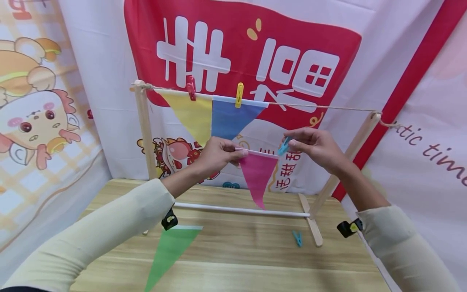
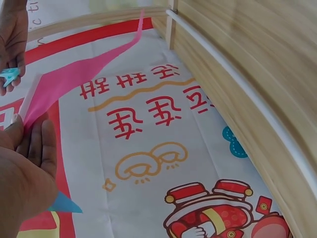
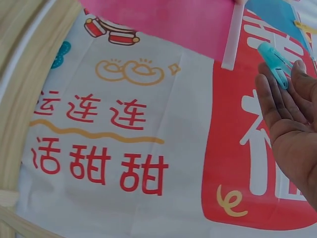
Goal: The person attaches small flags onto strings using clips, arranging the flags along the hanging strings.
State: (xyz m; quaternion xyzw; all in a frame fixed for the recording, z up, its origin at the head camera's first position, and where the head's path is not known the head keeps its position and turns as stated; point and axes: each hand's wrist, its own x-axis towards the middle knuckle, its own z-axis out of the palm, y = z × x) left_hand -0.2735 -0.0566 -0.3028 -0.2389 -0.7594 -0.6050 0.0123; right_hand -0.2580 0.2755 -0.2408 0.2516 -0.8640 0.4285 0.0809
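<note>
My left hand (image 1: 216,156) pinches the white top edge of a pink pennant (image 1: 258,172), which hangs point down below the string. In my right hand (image 1: 316,147) a light-blue clothespin (image 1: 283,147) is held between thumb and fingers, close to the pennant's right top corner. The right wrist view shows the same clothespin (image 3: 274,64) apart from the pennant's white edge (image 3: 233,37). On the string (image 1: 324,107), a red clothespin (image 1: 191,88) holds a yellow pennant (image 1: 189,113) and a yellow clothespin (image 1: 239,95) holds a blue pennant (image 1: 231,117).
Wooden posts (image 1: 144,129) carry the string at both ends, with a white rod (image 1: 240,210) low between them. A green pennant (image 1: 169,251) lies on the wooden table (image 1: 233,259) at the front left. Another light-blue clothespin (image 1: 297,238) lies near the right foot (image 1: 314,227).
</note>
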